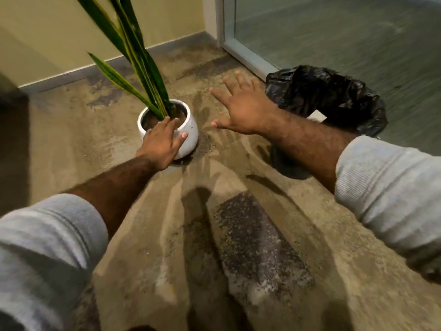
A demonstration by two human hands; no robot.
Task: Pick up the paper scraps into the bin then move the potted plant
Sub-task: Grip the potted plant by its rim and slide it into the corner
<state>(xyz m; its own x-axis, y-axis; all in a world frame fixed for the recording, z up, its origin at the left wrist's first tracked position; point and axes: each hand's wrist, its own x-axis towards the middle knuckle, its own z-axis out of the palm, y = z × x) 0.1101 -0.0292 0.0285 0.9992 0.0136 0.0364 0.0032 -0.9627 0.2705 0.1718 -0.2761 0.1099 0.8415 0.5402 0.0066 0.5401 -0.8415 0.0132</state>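
Observation:
A potted plant stands on the floor: a round white pot (189, 130) with long green, yellow-edged leaves (138, 56) rising to the upper left. My left hand (162, 142) lies over the pot's near rim, fingers across the top and thumb on the side. My right hand (245, 108) hovers to the right of the pot, fingers spread and holding nothing. The bin (334, 99), lined with a black plastic bag, stands at the right behind my right forearm. A pale patch shows inside the bin; I cannot tell what it is. No paper scraps show on the floor.
The floor (95, 144) is dusty concrete with dark swept streaks. A beige wall with a grey skirting (71, 75) runs behind the plant. A glass door (334, 27) with a pale frame stands at the back right.

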